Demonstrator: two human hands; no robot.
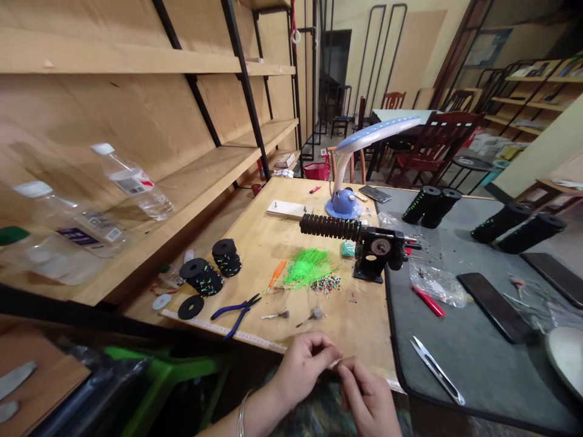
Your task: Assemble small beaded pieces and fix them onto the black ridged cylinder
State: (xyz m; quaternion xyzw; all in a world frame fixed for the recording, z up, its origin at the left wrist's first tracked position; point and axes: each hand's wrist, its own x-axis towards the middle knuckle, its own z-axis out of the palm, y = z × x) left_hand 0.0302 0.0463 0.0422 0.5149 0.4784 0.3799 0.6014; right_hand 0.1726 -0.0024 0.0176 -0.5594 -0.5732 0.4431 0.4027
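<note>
Close together at the table's front edge, my left hand (306, 365) and my right hand (367, 394) are both closed in a pinch, fingertips almost meeting. What lies between them is too small to make out. Beyond the hands on the wooden table (255, 233) are two small grey tufted pieces with thin stems. A heap of bright green strands (310, 267) lies behind them, beside a pile of multicoloured beads (326, 283). An orange-handled tool (276, 273) and blue-handled pliers (237, 311) rest to the left.
A black winding device (379, 249) carrying a ribbed roll stands behind the beads. Black spools (200, 276) are at the left edge, a blue lamp (344, 203) at the back. On the grey mat (396, 328) lie snips (437, 370), a red pen (428, 301) and a phone (496, 306).
</note>
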